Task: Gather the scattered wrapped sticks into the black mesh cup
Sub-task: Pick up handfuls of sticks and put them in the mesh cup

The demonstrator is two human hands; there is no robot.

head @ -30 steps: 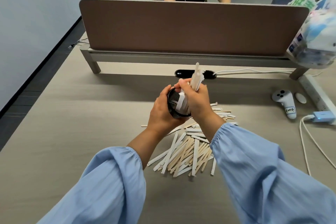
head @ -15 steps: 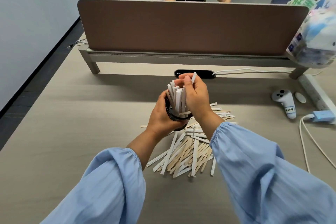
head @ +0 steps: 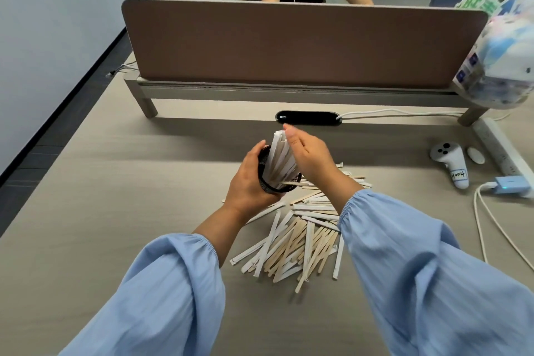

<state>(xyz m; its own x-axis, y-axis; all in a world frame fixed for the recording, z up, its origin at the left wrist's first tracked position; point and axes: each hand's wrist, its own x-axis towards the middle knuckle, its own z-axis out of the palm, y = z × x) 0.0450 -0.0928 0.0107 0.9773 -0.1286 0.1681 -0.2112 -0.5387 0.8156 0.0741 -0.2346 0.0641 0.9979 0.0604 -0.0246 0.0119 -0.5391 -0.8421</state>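
Note:
My left hand (head: 250, 182) grips the black mesh cup (head: 267, 180) and holds it above the desk, tilted away from me. A bunch of white wrapped sticks (head: 279, 157) stands in the cup, their tops reaching past its rim. My right hand (head: 310, 157) hovers right beside those tops, fingers loosely curled and touching or nearly touching them; whether it pinches a stick is unclear. A pile of wrapped and bare wooden sticks (head: 300, 235) lies scattered on the desk below both hands.
A brown divider panel (head: 303, 43) runs across the back of the desk, with a person seated behind it. A black cable port (head: 308, 118), a white controller (head: 450, 163), a power strip (head: 501, 147), a blue adapter (head: 510, 185) with cables and a plastic bag (head: 504, 63) sit at the right.
The cup has tipped from facing me to more upright. The sticks slid down into it, and my right hand's grip on their tops has loosened.

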